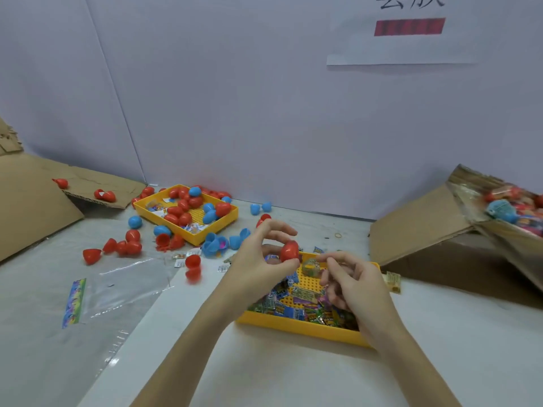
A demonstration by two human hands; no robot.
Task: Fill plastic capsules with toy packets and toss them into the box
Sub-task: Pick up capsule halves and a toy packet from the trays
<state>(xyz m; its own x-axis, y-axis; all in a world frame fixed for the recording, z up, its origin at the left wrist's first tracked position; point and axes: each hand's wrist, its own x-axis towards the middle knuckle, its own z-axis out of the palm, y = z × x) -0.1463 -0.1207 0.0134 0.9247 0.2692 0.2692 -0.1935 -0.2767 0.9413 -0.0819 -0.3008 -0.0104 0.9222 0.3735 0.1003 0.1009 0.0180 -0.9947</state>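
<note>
Two hands meet over the near yellow tray (296, 329) of toy packets (293, 311). My left hand (258, 268) pinches a red capsule (289, 251) between thumb and fingers, its long axis roughly upright and tipped a little left. My right hand (352, 284), just beside it, has its fingers curled near a small packet (312, 266); it looks pinched, though blur keeps me from being sure. That packet lies just right of and below the capsule, nearly touching it. I judge the capsule's open side must face right for insertion. The box (458, 227) of filled capsules sits well apart to the right, nearer my right hand.
</note>
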